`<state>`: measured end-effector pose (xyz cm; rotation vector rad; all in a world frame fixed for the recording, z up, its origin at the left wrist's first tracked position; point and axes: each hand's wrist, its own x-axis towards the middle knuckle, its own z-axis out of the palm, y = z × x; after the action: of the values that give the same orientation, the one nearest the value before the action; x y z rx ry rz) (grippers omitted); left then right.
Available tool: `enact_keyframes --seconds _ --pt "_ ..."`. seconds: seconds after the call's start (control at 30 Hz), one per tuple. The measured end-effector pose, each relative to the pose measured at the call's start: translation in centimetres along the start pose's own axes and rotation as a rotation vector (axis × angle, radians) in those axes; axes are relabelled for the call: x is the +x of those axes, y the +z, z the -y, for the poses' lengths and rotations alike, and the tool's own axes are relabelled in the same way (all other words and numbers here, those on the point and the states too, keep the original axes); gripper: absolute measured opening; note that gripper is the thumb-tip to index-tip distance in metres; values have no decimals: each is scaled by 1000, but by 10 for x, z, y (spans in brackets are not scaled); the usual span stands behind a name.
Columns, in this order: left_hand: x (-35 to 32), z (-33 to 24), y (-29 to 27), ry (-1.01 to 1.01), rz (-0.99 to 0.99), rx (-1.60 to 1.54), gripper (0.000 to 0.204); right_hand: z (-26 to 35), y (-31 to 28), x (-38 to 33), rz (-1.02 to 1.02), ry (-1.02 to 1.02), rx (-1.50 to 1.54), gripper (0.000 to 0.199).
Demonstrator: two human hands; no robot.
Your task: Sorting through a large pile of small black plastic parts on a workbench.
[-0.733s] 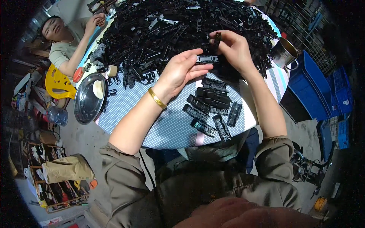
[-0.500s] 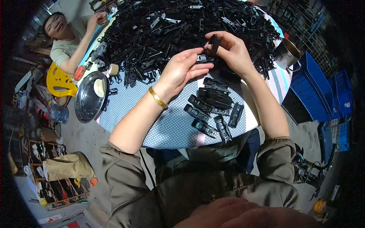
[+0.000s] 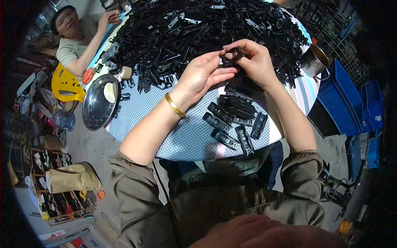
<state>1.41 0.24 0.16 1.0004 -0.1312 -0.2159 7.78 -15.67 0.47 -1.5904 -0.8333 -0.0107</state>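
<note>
Over the near edge of a big heap of black plastic parts (image 3: 178, 37), both of my hands meet at one small black plastic part (image 3: 232, 58). My right hand (image 3: 258, 66) pinches it between thumb and fingers. The thumb and forefinger of my left hand (image 3: 200, 74) close on its left end, the other fingers stretched out beneath. A gold bangle (image 3: 175, 105) circles my left wrist. Several long black parts (image 3: 235, 108) lie loosely grouped on the dotted tablecloth (image 3: 173, 140), just below my hands. Fine detail of the held part is too dark to make out.
A steel bowl (image 3: 93, 108) with a pale piece inside sits at the left table edge, near a red lid (image 3: 88, 76). Another person (image 3: 74, 53) sits far left by a yellow chair (image 3: 66, 89). At right stand a metal mug (image 3: 313, 62) and blue crates (image 3: 343, 99).
My left thumb and forefinger have come to the black part, which is turned and slightly lower in my right fingers. The whole view has shifted slightly. The other person's head has moved.
</note>
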Motion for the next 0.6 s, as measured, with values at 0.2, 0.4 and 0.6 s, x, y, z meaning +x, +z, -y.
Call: enact_keyframes --seconds 0.2,0.4,0.6 --pt "-1 0 3 54 -13 79 36 6 6 -6 -70 -5 -166 22" --pt "0 -8 0 141 -177 180 36 15 -21 5 86 154 306 31" --pt "-3 -9 1 213 -67 307 38 14 -15 -2 242 278 102 34"
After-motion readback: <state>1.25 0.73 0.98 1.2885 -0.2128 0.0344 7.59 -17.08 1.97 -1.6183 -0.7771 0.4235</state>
